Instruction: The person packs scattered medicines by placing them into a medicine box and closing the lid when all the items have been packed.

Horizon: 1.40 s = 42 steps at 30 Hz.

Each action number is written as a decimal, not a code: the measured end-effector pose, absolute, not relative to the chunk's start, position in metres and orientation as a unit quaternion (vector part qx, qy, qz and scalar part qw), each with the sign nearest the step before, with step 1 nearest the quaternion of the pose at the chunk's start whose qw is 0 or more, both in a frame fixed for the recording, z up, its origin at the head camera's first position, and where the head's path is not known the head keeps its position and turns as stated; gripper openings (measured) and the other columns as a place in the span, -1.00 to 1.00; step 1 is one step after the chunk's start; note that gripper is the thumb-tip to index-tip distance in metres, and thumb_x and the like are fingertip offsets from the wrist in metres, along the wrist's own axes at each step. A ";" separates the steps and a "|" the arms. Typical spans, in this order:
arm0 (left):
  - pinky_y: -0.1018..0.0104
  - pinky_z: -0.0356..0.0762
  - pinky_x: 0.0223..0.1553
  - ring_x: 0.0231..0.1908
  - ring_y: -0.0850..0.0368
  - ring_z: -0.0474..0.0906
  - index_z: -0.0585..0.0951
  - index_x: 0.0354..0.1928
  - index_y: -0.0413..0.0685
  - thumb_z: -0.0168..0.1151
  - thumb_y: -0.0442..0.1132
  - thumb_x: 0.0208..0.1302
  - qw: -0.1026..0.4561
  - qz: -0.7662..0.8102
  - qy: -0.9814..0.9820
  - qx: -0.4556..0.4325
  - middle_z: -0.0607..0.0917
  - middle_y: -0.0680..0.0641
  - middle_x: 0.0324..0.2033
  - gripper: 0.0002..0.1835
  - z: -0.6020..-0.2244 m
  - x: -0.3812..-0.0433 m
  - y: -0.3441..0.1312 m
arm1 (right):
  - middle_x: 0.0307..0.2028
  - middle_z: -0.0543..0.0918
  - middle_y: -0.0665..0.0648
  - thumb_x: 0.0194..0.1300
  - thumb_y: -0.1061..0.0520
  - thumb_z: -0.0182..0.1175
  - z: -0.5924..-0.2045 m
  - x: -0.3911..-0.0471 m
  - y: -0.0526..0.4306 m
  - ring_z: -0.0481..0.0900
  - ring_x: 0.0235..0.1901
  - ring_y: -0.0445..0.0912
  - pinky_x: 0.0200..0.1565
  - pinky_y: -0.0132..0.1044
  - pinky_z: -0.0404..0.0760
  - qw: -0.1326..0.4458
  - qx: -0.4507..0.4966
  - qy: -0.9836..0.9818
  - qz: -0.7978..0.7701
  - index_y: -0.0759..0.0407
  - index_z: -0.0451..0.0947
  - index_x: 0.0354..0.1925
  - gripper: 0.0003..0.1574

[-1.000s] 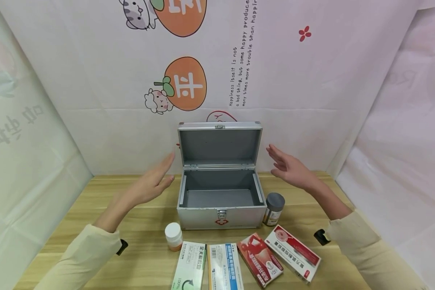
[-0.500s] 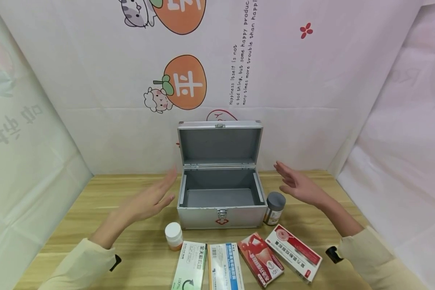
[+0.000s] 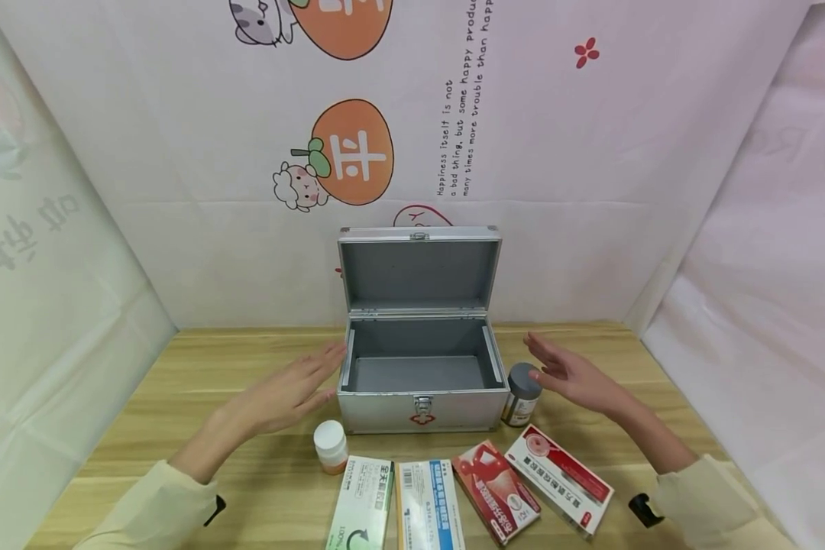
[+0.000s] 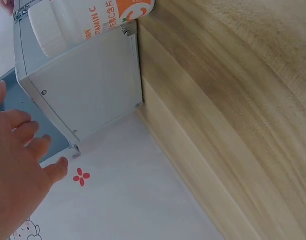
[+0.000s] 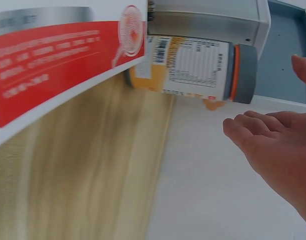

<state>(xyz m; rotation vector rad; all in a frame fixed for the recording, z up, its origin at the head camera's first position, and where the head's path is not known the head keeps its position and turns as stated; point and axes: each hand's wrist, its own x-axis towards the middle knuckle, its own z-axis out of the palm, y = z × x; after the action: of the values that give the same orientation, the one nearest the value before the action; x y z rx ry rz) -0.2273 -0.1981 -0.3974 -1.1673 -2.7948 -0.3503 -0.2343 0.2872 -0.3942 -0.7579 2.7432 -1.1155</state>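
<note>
A silver first-aid case (image 3: 422, 412) stands on the table with its lid (image 3: 419, 275) raised and its grey inside bare. My left hand (image 3: 285, 393) is at the case's left side, fingers extended, fingertips right at the rim. In the left wrist view, that hand (image 4: 23, 165) holds nothing. On the other side my right hand (image 3: 577, 378) hovers beside the grey-capped bottle (image 3: 522, 393), fingers loosely straight and holding nothing. The right wrist view shows this bottle (image 5: 192, 67) near the right hand (image 5: 277, 145). A white-capped vitamin C bottle (image 3: 330, 447) stands at the case's front left corner.
In front of the case lie a green-and-white medicine box (image 3: 360, 500), a blue-and-white box (image 3: 428, 504), a red box (image 3: 496, 490) and a red-and-white box (image 3: 559, 479). A printed white cloth (image 3: 557, 191) hangs behind the wooden table (image 3: 247, 351).
Both hands have come down from the level of the case's hinge to its sides. The right hand has also shifted slightly right. Case, bottles and boxes stay put.
</note>
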 end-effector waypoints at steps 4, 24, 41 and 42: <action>-0.17 0.23 0.44 0.50 -0.17 0.15 0.09 0.55 -0.20 -0.03 -0.03 0.55 0.057 -0.093 -0.911 -0.397 0.14 -0.21 0.54 -0.31 -0.400 -0.226 -0.199 | 0.46 0.16 0.51 0.47 0.05 0.15 -0.400 -0.232 0.291 0.22 0.41 0.39 0.25 0.20 0.42 0.049 -0.249 0.898 -0.358 0.43 -0.13 0.54 -0.03; -0.09 0.27 0.44 0.50 -0.12 0.16 0.18 0.51 -0.26 -0.06 -0.07 0.56 0.064 -0.040 -0.898 -0.432 0.15 -0.22 0.53 -0.37 -0.405 -0.218 -0.198 | 0.11 0.64 0.30 0.27 0.07 0.38 -0.447 -0.236 0.297 0.62 0.13 0.20 0.11 -0.15 0.68 0.071 -0.231 0.886 -0.395 0.37 0.35 0.34 -0.21; -0.08 0.33 0.40 0.47 -0.15 0.23 0.26 0.48 -0.27 0.04 -0.12 0.51 0.090 -0.015 -0.884 -0.459 0.25 -0.23 0.49 -0.39 -0.403 -0.216 -0.198 | 0.03 0.66 0.27 0.23 0.06 0.41 -0.453 -0.240 0.296 0.66 0.03 0.07 -0.04 -0.48 0.62 0.087 -0.209 0.880 -0.418 0.38 0.42 0.24 -0.27; -0.08 0.33 0.40 0.47 -0.15 0.24 0.26 0.48 -0.27 0.03 -0.12 0.51 0.090 -0.015 -0.883 -0.460 0.25 -0.23 0.49 -0.39 -0.403 -0.216 -0.198 | 0.03 0.66 0.27 0.23 0.06 0.41 -0.453 -0.240 0.296 0.66 0.03 0.07 -0.04 -0.48 0.62 0.087 -0.209 0.880 -0.417 0.38 0.42 0.24 -0.27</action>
<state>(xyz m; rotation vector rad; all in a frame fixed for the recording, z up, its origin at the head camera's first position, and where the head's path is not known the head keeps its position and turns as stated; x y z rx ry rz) -0.2160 -0.1981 -0.4034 -1.3684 -2.6252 -0.0451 -0.2400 0.2956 -0.4530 -0.6236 2.6215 -1.2407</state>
